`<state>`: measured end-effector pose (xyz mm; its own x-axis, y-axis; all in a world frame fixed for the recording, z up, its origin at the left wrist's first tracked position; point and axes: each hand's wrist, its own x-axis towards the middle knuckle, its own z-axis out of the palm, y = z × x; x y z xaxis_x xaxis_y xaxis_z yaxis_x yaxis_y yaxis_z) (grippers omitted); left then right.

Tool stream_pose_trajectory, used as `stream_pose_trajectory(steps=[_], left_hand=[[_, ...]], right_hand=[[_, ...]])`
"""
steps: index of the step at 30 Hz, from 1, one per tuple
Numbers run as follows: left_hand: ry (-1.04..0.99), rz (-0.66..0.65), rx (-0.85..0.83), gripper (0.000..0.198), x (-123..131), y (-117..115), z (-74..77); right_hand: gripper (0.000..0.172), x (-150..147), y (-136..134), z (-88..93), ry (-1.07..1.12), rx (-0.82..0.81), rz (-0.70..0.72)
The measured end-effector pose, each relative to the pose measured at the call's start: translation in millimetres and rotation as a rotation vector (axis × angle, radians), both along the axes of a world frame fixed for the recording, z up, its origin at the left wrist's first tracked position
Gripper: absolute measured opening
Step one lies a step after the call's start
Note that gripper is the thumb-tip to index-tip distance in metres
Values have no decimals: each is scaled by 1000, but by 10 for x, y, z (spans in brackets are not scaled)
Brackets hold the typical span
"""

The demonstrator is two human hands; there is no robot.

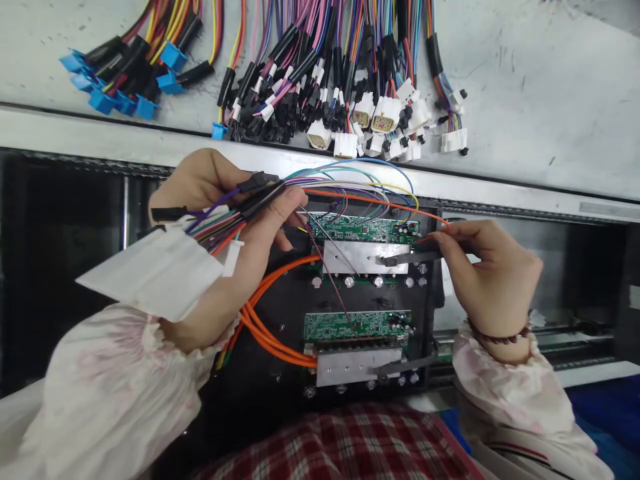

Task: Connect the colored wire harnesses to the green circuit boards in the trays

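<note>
My left hand (250,227) is closed around the black-sleeved part of a wire harness (263,197), thumb on top. White connectors and a white tag (155,270) hang from its lower end over my wrist. Thin coloured wires fan out rightward from the sleeve, several arching down to the upper green circuit board (360,230). My right hand (483,267) pinches the end of an orange wire (375,200), pulled nearly straight between both hands. Beneath lies a metal plate (363,259) with a dark clip on it. A second green circuit board (357,325) sits nearer me; two loose wires cross between the boards.
Several harnesses with blue connectors (103,100) and white connectors (385,113) lie along the grey bench (540,87) behind a metal rail (525,193). Thick orange cables (270,287) curve left of the boards. Both boards rest in a black fixture (270,393).
</note>
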<state>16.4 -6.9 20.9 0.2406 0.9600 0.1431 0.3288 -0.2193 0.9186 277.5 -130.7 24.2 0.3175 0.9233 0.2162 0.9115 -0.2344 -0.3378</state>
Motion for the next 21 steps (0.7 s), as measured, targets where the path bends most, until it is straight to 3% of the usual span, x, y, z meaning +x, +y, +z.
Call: stream_pose_trajectory(steps=[3,6,10,12,17,21], left_hand=[[88,120,12,25,56,-15,4],[-21,113,-18,24,92,-21,-8],[-90,119,-51,25,117,-3,-11],[-84,137,-82,26,134,16,-24],[-185,109,11,28,146,73,-166],[-128,124,94,27,102,69,-225]], right_hand=[[10,-27,7,40,-23,6,-16],[16,-228,70,140,-106,58,-8],[21,-652,252,211,-68,-59,368],[18,-792,342,200,-34,-98,455],[5,-823,517,117,96,76,360],[5,-785,599,21,131,34,368]])
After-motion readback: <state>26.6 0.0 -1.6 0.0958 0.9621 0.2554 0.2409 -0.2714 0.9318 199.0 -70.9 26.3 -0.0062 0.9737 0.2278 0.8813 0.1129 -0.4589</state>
